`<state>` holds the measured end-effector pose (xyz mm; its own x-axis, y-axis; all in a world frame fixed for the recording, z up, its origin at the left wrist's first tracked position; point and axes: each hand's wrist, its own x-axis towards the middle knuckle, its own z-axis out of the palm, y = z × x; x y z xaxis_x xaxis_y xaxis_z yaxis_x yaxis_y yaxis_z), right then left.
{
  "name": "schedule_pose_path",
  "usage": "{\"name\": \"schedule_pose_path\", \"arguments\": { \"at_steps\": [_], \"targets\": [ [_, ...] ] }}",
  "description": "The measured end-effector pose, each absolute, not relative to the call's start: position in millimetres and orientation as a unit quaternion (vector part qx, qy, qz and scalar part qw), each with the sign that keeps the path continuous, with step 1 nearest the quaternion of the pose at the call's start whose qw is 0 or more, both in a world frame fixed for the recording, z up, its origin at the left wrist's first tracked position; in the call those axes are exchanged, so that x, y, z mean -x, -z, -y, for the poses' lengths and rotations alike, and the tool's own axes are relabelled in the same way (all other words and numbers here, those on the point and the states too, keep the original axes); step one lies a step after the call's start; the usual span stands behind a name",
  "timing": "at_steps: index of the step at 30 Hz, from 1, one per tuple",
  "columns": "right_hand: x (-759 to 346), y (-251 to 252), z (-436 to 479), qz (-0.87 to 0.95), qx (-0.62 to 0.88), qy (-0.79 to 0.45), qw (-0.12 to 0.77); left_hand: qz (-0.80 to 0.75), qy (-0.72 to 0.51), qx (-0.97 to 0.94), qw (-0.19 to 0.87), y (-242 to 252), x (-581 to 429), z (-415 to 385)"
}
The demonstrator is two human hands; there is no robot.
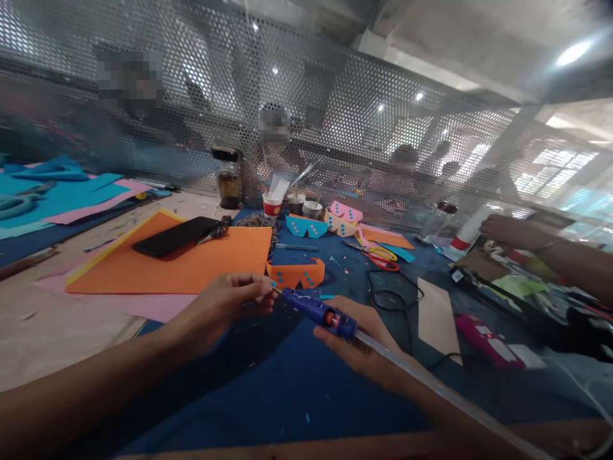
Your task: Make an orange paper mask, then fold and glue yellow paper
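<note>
My right hand (359,332) is wrapped round a blue hot glue gun (306,305), whose nozzle points left. A long, clear glue stick (431,380) runs out of its back end, over my forearm. Just at the nozzle tip, my left hand (244,294) pinches a tiny blue paper piece (273,283) between thumb and finger. Whether the nozzle touches it, I cannot tell. Right behind the nozzle stands an orange paper mask (297,273) dotted with small blue squares. A blue paper mask (306,225) with pink squares is farther back.
Orange sheets (230,255) carry a black phone (175,236) and small snips (215,230). Red and yellow scissors (380,257), a black cable (383,299) and a pink power strip (491,342) lie to the right. Another person's hand (502,229) reaches in near a white cup (469,231).
</note>
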<state>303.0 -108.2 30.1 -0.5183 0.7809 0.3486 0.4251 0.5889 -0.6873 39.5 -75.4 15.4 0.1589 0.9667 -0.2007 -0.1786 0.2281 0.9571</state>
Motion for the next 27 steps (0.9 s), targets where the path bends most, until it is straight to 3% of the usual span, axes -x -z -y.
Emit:
{"name": "schedule_pose_path", "arguments": {
  "at_steps": [27],
  "targets": [
    [-300.6, -21.3, 102.4, 0.837, 0.374, -0.233, 0.323, -0.428, -0.448, -0.436, 0.653, -13.2, -38.2, 79.1]
  ]
}}
